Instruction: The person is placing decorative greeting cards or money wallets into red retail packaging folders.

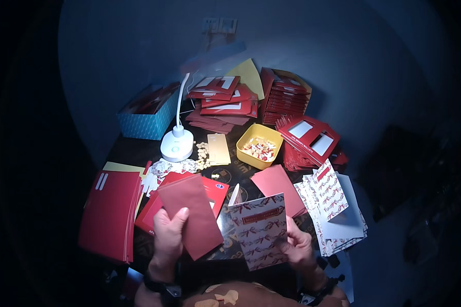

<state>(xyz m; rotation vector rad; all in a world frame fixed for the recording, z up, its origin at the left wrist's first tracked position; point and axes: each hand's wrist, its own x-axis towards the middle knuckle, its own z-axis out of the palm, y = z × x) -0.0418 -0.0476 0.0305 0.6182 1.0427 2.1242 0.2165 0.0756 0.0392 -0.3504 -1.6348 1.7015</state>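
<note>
My left hand (168,233) is closed on a red paper envelope (194,217), thumb on top; whether it is one or several I cannot tell. In my right hand (298,245), gripped at its right edge, is a white greeting card (261,240) with a garland pattern and a red label. The two stay apart over the near edge of the table. Below the envelope lies a red card packet (217,188) with a cut-out window. Right of it, more red envelopes (276,184) rest beside a fanned pile of patterned cards (333,197).
A white desk lamp (177,147) stands behind small beige pieces (202,153). A yellow tub (258,161) holds small red and white bits. Red packets (110,215) are stacked left, more packets (310,138) right and at the back. A blue box (146,123) sits back left.
</note>
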